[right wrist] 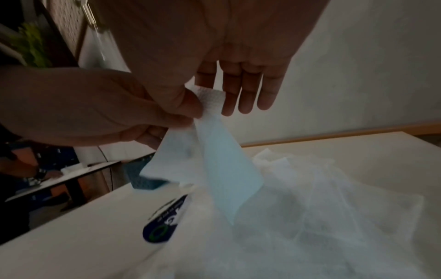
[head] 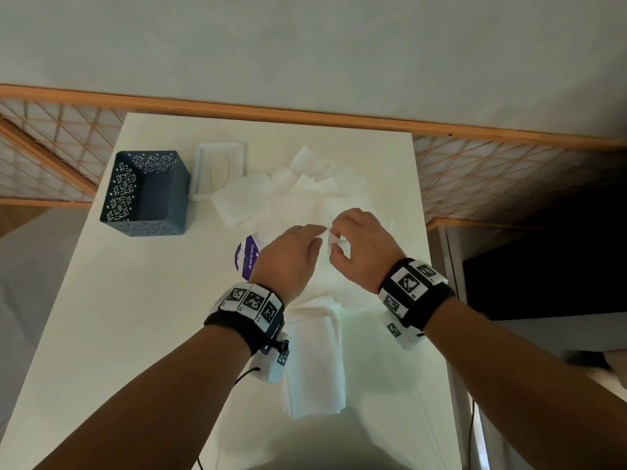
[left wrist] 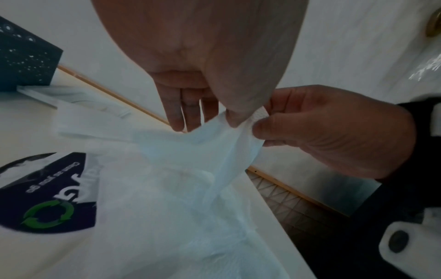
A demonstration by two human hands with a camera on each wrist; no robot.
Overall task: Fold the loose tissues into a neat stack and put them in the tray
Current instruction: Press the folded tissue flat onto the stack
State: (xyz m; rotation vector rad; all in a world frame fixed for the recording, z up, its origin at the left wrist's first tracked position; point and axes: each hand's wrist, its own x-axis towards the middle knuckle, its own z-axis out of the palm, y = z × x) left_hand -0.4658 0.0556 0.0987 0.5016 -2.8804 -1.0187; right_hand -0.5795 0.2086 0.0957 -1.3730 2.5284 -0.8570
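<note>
A white tissue [head: 331,237] hangs lifted above the table, and both hands pinch its top corner. My left hand [head: 320,232] holds it between thumb and fingers from the left. My right hand [head: 336,239] pinches the same corner from the right. In the left wrist view the tissue [left wrist: 203,151] droops from my left hand [left wrist: 207,122] towards the pile. In the right wrist view it [right wrist: 219,166] hangs from my right hand [right wrist: 210,107]. Loose tissues [head: 305,184] lie heaped behind the hands. A folded stack [head: 315,364] lies near me. The blue perforated tray [head: 146,191] stands at the far left, with nothing visible inside.
A white lid [head: 220,167] lies beside the tray at the back. A round purple sticker [head: 249,256] shows on the white table [head: 135,317], partly covered by tissues. A wooden lattice screen [head: 492,171] runs behind the table. The table's right edge is close to my right wrist.
</note>
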